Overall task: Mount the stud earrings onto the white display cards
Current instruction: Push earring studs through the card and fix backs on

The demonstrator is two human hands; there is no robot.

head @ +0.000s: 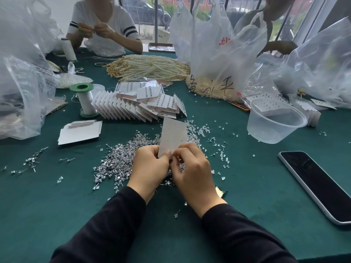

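Observation:
I hold a white display card [173, 135] upright over the middle of the green table. My left hand [150, 168] pinches its lower left corner. My right hand [191, 171] has its fingertips curled at the card's lower edge; whether they pinch a stud there is hidden. Under both hands lies a heap of silver stud earrings [117, 162]. Clear earring backs [212, 137] are scattered to the right. A fanned stack of filled cards [140, 105] lies behind the card.
A clear plastic tub [273, 120] and a black phone [319, 185] lie at the right. Thread spool [86, 100], flat white cards [79, 131], pearl strands [148, 67] and plastic bags [214, 54] crowd the back and left. Other people sit across the table.

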